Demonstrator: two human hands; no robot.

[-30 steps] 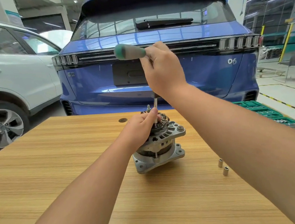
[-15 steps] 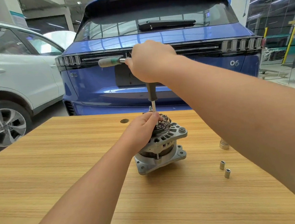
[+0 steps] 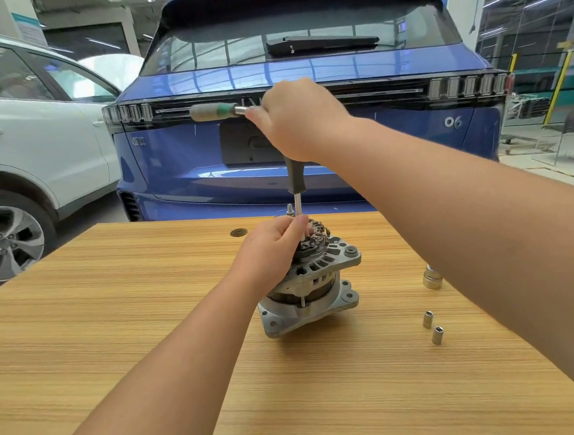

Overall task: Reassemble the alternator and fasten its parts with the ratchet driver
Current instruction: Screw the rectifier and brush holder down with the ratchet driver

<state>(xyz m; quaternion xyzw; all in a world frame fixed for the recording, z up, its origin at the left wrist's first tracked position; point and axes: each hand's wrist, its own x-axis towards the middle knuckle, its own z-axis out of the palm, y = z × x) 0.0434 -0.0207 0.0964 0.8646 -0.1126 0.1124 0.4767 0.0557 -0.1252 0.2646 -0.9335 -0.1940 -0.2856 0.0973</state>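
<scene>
A grey metal alternator (image 3: 313,289) stands upright on the wooden table (image 3: 116,333), rear end with copper parts facing up. My left hand (image 3: 274,245) rests on its top and pinches the lower shaft of the ratchet driver (image 3: 295,182). My right hand (image 3: 300,118) grips the tool's head from above. The green-and-grey handle (image 3: 215,111) sticks out to the left. The shaft runs straight down into the alternator's top; its tip is hidden behind my left fingers.
Three loose sockets lie right of the alternator: a large one (image 3: 432,277) and two small ones (image 3: 427,319) (image 3: 437,335). A round hole (image 3: 238,232) marks the table's far side. A blue car (image 3: 307,147) and a white car (image 3: 16,152) stand behind.
The ratchet handle has swung further left and away from me, and my right hand has turned with it. My left hand and the alternator stay in place.
</scene>
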